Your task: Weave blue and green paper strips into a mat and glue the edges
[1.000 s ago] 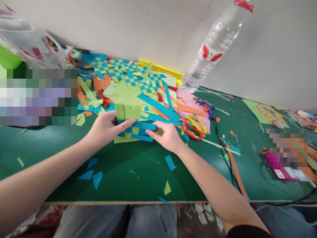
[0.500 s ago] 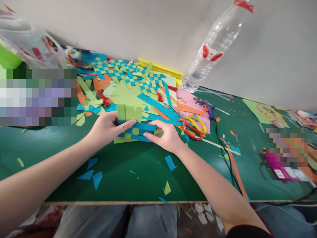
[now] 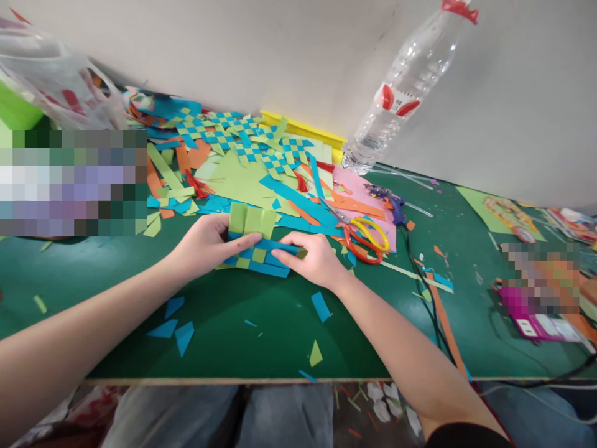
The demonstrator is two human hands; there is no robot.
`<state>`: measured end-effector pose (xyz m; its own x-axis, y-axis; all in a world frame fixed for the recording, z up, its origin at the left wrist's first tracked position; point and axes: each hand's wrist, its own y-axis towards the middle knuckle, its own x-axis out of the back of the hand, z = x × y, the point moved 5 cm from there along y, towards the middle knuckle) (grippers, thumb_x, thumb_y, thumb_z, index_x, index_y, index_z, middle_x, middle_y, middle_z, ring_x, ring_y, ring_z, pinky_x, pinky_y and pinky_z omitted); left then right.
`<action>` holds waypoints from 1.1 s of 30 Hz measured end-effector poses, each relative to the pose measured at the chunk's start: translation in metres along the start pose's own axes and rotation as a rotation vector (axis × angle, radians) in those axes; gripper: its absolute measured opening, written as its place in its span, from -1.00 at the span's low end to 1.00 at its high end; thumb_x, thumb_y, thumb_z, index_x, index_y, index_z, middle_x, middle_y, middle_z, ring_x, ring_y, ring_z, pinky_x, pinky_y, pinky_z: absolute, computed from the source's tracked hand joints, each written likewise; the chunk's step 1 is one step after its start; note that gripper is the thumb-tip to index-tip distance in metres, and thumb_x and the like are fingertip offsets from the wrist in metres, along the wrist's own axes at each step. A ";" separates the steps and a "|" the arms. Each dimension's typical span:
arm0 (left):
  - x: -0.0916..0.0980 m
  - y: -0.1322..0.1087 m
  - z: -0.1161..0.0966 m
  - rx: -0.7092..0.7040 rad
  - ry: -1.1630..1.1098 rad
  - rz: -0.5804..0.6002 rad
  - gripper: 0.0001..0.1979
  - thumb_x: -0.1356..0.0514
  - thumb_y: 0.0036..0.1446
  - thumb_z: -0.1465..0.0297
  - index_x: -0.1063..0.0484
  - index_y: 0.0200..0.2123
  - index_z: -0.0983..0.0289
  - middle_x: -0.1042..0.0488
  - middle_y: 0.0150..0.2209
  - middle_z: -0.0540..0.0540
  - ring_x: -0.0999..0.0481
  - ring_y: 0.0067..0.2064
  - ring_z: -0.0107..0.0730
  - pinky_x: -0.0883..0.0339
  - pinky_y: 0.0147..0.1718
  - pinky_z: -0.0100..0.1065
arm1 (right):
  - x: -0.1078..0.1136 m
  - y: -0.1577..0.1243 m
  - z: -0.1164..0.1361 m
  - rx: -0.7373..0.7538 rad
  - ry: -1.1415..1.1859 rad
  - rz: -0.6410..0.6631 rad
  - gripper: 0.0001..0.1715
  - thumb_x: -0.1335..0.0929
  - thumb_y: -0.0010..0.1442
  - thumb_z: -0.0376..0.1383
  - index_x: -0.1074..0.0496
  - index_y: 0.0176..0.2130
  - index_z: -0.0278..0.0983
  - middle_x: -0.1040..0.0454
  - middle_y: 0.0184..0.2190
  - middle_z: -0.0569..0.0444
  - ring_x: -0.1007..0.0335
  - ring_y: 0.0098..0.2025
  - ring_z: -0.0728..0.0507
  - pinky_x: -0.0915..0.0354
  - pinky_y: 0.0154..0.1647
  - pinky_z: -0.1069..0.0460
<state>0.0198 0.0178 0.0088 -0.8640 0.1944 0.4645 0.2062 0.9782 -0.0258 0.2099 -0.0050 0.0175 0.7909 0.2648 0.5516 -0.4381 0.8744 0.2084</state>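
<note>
Between my hands, just above the table, is a piece of woven paper strips in blue and light green. My left hand grips its left side, the thumb lying across the front and the other fingers hidden behind. Green strip ends stand up above that thumb. My right hand pinches the blue strip ends at the right side between thumb and forefinger. A short bit of green paper shows just at those fingertips.
Scissors with red and yellow handles lie right of my hands. Behind are finished woven pieces and loose strips. A plastic bottle leans by the wall. A purple glue gun trails a black cable. Blue scraps lie nearby.
The woven paper has shifted slightly right and tilted, its right end lower. My left hand has moved a little right with it; my right hand keeps its pinch almost in place.
</note>
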 end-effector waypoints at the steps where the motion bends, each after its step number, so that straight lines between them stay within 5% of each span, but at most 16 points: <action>1: -0.001 0.000 0.000 -0.002 0.005 0.010 -0.55 -0.30 -0.06 0.04 -0.58 -0.27 0.31 -0.60 -0.37 0.11 -0.50 -0.46 -0.37 -0.42 -0.50 -0.37 | 0.000 0.000 0.000 0.004 0.004 0.000 -0.73 -0.37 0.21 -0.10 -0.49 -0.33 -0.26 -0.51 -0.42 0.14 -0.35 -0.42 0.02 -0.23 -0.35 0.10; 33: 0.000 0.000 -0.004 -0.035 0.001 0.008 -0.51 -0.25 0.00 0.05 -0.55 -0.13 0.28 -0.61 -0.29 0.10 -0.50 -0.40 -0.37 -0.39 -0.51 -0.42 | 0.001 0.001 -0.005 -0.017 0.026 -0.009 -0.68 -0.34 0.23 -0.07 -0.46 -0.33 -0.27 -0.48 -0.45 0.14 -0.30 -0.49 0.03 -0.20 -0.40 0.09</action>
<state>0.0214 0.0174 0.0126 -0.8617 0.2018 0.4656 0.2287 0.9735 0.0013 0.2124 -0.0019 0.0139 0.8060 0.2670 0.5282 -0.4236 0.8836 0.1996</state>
